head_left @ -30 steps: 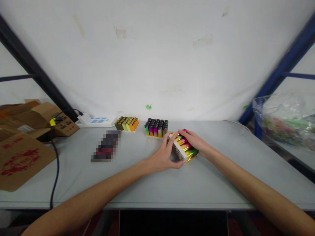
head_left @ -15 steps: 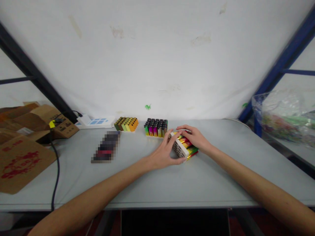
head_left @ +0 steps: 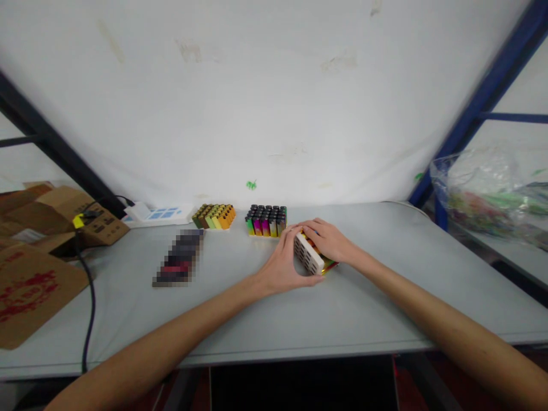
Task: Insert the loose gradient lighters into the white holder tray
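Observation:
A white slotted tray (head_left: 309,255) stands tilted on its side on the table, its underside with rows of holes turned toward my left hand. My left hand (head_left: 279,267) spans the tray, fingers at the far top end and thumb at the near bottom end. Colourful lighters (head_left: 330,266) stick out of the tray's other side, mostly covered by my right hand (head_left: 329,238), whose fingers curl over them. Just behind stands a second batch of lighters with black tops (head_left: 266,221). Farther left is a tray of yellow, orange and brown lighters (head_left: 214,217).
A blurred-out flat dark object (head_left: 178,260) lies left of my hands. Behind it is a white power strip (head_left: 165,214). Cardboard boxes (head_left: 38,279) and a black cable (head_left: 91,308) occupy the left side. A clear plastic bag (head_left: 483,200) sits at the right.
My right hand has moved left and closer over the lighters, covering more of them. The tray has tipped slightly, and the camera view has shifted a little.

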Available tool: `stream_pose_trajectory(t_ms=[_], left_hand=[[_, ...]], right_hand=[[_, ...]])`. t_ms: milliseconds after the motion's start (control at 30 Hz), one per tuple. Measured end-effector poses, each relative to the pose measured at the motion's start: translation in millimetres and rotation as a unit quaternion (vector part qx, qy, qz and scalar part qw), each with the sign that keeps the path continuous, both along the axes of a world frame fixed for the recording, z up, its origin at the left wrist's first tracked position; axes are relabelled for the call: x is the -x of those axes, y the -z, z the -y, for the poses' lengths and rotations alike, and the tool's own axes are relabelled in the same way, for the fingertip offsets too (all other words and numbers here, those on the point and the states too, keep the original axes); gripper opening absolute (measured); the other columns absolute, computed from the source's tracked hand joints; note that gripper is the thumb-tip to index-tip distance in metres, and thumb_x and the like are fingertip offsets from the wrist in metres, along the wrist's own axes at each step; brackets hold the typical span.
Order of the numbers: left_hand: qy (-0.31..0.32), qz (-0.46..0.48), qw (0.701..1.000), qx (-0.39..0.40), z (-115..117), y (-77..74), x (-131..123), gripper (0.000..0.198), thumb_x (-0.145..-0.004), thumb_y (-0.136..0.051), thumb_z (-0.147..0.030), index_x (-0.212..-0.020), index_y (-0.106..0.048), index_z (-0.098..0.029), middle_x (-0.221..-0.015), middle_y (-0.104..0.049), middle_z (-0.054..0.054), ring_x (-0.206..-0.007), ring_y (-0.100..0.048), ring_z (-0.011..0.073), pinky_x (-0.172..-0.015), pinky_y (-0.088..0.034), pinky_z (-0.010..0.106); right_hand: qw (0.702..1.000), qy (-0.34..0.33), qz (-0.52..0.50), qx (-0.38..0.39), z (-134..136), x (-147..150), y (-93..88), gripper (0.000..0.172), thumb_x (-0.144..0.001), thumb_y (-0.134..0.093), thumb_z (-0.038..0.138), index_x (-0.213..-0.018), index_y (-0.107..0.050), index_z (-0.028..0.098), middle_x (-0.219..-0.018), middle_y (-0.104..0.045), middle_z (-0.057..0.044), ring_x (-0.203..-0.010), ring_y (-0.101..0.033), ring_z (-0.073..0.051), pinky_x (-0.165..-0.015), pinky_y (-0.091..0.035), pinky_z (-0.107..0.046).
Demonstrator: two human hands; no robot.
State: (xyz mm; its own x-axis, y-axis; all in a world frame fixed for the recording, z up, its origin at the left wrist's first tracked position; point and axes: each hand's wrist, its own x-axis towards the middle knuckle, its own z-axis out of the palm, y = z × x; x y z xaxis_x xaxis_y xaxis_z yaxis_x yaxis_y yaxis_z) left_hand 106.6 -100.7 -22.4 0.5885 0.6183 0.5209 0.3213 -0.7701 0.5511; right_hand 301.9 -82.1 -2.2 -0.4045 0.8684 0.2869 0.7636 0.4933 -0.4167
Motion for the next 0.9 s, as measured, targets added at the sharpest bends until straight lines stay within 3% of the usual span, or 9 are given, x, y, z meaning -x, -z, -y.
stream_pose_trajectory(t_ms=[167, 367, 667, 900], left_hand=[[-0.012, -0.019, 1.000, -0.002, -2, 4.2, 0, 0.113, -0.069, -0.088, -0.054, -0.153, -0.020, -0.022, -0.155, -0.034, 0.019, -0.151, -0.031, 0.0373, -0.125, -0.031, 0.058], [-0.021, -0.008, 1.000, 0.006, -1, 4.8, 1, 0.108, -0.067, -0.088, -0.053, -0.149, -0.026, -0.021, -0.151, -0.039, 0.018, -0.147, -0.037, 0.0360, -0.122, -0.035, 0.055], [-0.018, -0.013, 1.000, 0.001, -2, 3.6, 2, 0.106, -0.067, -0.088, -0.054, -0.149, -0.027, -0.022, -0.147, -0.042, 0.017, -0.142, -0.042, 0.0360, -0.121, -0.037, 0.055], [-0.025, -0.017, 1.000, 0.002, -1, 1.6, 2, 0.104, -0.068, -0.087, -0.053, -0.148, -0.028, -0.022, -0.147, -0.043, 0.015, -0.142, -0.042, 0.0340, -0.122, -0.036, 0.051]], right_hand=[[0.997, -0.039, 0.068, -0.023, -4, -8, 3.4, 0.036, -0.106, -0.036, 0.024, -0.119, -0.068, 0.017, -0.126, -0.068, -0.012, -0.111, -0.055, -0.023, -0.105, -0.043, -0.039], [1.000, 0.011, -0.008, -0.010, -3, -14, 2.9, 0.038, -0.107, -0.033, 0.027, -0.114, -0.071, 0.020, -0.120, -0.071, -0.008, -0.108, -0.058, -0.021, -0.102, -0.045, -0.036], [0.996, 0.078, -0.040, 0.006, -2, -20, -1.3, 0.035, -0.103, -0.041, 0.029, -0.109, -0.075, 0.020, -0.112, -0.075, -0.008, -0.101, -0.065, -0.021, -0.095, -0.046, -0.032], [0.982, 0.140, -0.124, -0.004, -8, -27, 11.4, 0.032, -0.097, -0.048, 0.028, -0.099, -0.078, 0.020, -0.108, -0.078, -0.008, -0.101, -0.069, -0.023, -0.093, -0.048, -0.031]])
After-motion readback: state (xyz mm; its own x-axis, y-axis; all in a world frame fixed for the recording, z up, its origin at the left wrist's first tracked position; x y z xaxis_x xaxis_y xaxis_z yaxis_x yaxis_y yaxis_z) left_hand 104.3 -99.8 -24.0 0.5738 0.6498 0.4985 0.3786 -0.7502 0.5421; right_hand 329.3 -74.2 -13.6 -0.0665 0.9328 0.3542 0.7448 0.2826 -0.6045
